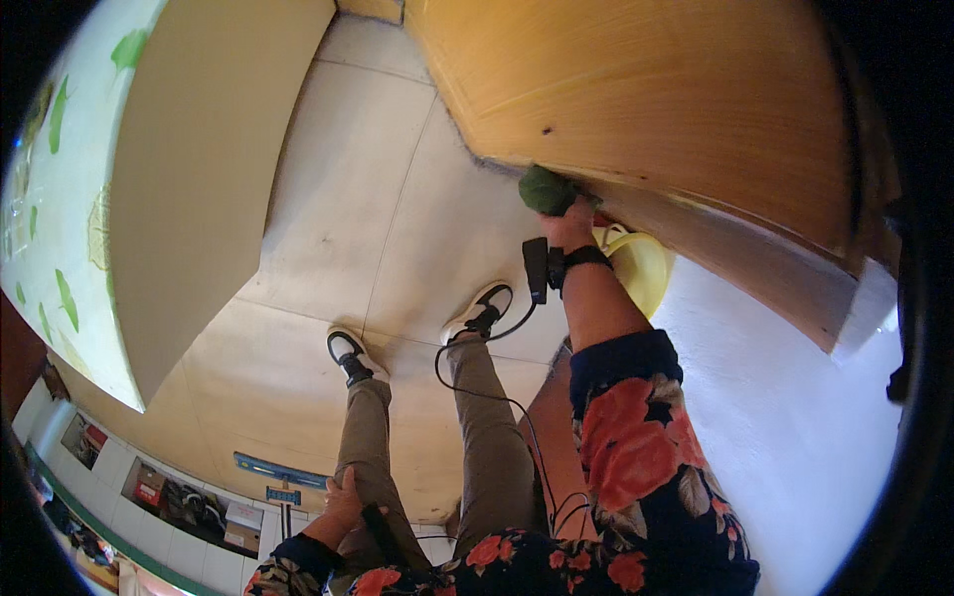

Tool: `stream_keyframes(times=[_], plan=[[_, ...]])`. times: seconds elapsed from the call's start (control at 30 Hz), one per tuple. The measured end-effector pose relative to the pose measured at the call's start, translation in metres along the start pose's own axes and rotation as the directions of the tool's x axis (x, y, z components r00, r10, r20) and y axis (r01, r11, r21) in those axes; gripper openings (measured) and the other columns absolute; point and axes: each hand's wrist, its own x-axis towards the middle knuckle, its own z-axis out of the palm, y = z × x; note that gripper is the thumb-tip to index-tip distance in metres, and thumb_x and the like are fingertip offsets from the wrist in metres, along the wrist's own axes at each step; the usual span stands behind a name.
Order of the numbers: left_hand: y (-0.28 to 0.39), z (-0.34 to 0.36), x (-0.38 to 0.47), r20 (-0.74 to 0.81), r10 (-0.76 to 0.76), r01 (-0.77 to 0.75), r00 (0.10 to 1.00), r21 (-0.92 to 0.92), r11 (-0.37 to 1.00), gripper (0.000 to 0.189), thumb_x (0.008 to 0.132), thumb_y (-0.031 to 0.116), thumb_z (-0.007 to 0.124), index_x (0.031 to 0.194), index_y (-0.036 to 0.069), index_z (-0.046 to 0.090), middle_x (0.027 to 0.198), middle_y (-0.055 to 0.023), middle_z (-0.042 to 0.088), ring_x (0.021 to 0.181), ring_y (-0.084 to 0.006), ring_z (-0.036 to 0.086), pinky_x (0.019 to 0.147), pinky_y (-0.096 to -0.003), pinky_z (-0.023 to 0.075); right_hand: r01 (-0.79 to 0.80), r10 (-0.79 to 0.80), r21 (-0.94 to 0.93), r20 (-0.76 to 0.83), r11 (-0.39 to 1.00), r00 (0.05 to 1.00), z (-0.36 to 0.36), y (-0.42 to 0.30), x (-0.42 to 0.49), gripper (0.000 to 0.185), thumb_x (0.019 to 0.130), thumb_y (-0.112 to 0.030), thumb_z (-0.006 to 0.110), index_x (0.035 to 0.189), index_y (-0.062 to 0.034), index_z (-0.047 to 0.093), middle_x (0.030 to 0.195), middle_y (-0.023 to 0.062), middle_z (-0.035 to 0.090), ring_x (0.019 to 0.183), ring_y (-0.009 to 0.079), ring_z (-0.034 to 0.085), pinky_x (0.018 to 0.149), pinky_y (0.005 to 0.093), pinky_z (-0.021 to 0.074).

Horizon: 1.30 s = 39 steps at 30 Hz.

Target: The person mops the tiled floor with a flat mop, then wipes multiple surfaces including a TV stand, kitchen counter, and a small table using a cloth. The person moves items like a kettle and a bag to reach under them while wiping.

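My right hand (570, 223) is closed around a bunched dark green cloth (548, 191). The cloth is against or very close to the lower edge of a varnished wooden panel (656, 97). A black device with a cable (534, 270) is strapped at my right wrist. Just beyond that wrist, a yellow plastic bucket (647, 272) is partly hidden by my forearm. My left hand (343, 501) rests on my left trouser leg (373, 439), holding nothing, its fingers apart.
At left stands a table with a leaf-patterned cover (82, 246). A blue flat mop head (279, 471) lies near my left hand. Tiled wall niches (197, 503) hold boxes and other items. My shoes stand on pale floor tiles (402, 223). The device's cable loops past my right leg.
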Motion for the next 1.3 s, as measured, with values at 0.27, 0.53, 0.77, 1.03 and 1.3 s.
stream_keyframes(times=[0.27,0.53,0.77,1.03,1.3], plan=[[0.000,-0.028,0.003,-0.042,-0.025,0.032,0.999,0.181,0.983,0.105,0.059,0.035,0.073,0.133,0.016,0.002,0.126,-0.0360,0.016,0.109,-0.0480,0.036,0.089,-0.0446,0.0362,-0.164,0.284,0.450,-0.214,0.878,0.935,-0.047,-0.131,-0.062,0.038,0.081,-0.030,0.045,0.113,-0.0090,0.046,0.115,0.0055,0.051,0.104,0.0232,0.048,0.091,0.0343,0.0363],[-0.070,-0.056,0.039,0.144,0.250,-0.288,0.958,0.531,0.797,0.085,0.068,0.039,0.062,0.132,0.008,0.014,0.123,-0.0270,0.035,0.110,-0.0388,0.041,0.088,-0.0420,0.0380,0.053,0.286,0.924,-0.172,0.380,0.943,-0.107,-0.286,-0.129,0.031,0.083,-0.021,0.043,0.111,-0.0077,0.045,0.107,0.0103,0.054,0.099,0.0262,0.051,0.086,0.0386,0.0417],[-0.077,-0.066,-0.065,0.073,0.003,-0.023,0.997,0.272,0.962,0.095,0.058,0.052,0.068,0.127,0.001,0.027,0.120,-0.0243,0.041,0.113,-0.0353,0.040,0.092,-0.0399,0.0350,0.302,0.384,0.791,-0.543,0.532,0.747,-0.147,-0.320,-0.127,0.034,0.080,-0.021,0.047,0.112,-0.0091,0.042,0.105,0.0088,0.051,0.092,0.0262,0.053,0.076,0.0422,0.0459],[-0.011,-0.059,-0.106,0.287,0.039,-0.066,0.957,0.085,0.994,0.086,0.066,0.055,0.059,0.122,-0.005,0.033,0.118,-0.0257,0.043,0.111,-0.0347,0.042,0.090,-0.0373,0.0361,0.298,0.331,0.858,-0.450,0.418,0.830,-0.182,-0.260,-0.117,0.031,0.079,-0.016,0.045,0.109,-0.0100,0.043,0.106,0.0088,0.050,0.093,0.0285,0.051,0.077,0.0441,0.0447],[0.090,-0.054,-0.077,-0.063,0.304,-0.310,0.951,-0.182,0.933,0.052,0.079,0.033,0.053,0.120,0.006,0.037,0.101,-0.0155,0.053,0.088,-0.0281,0.053,0.076,-0.0362,0.0435,0.080,0.516,0.901,-0.316,0.427,0.797,-0.245,-0.212,-0.096,0.032,0.084,-0.024,0.036,0.106,-0.0070,0.051,0.109,0.0082,0.054,0.102,0.0266,0.049,0.089,0.0389,0.0385]])
